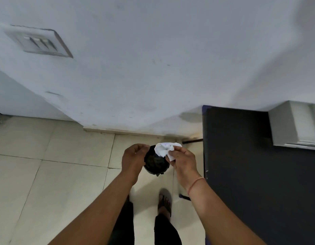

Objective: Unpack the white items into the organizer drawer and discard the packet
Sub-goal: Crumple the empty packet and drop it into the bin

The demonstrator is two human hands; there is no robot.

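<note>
Looking down from the head view, I see the pale wall (pixel 153 59) filling the upper half, with a switch plate (pixel 40 43) set into it at upper left; any marking on the plate is too blurred for me to read. Below it spreads the cream tiled floor (pixel 47 174), and on the right stands a dark table (pixel 250 165) whose top carries the white organizer drawer (pixel 294 124) at its far corner against the wall. I find no brand, label or writing legible anywhere.

Both bare forearms reach forward over the floor. A small black bin (pixel 155 163) sits on the tiles between the hands, close to the table's left edge. My right hand (pixel 183 161), with a thin orange thread at the wrist, pinches the crumpled white packet (pixel 164 150) between thumb and fingers, holding it over the bin's far rim. My left hand (pixel 132 159) is at the bin's left side, fingers curled toward the thumb; I cannot tell whether they grip the rim or anything else. A sandalled foot (pixel 164 202) shows below the bin
</note>
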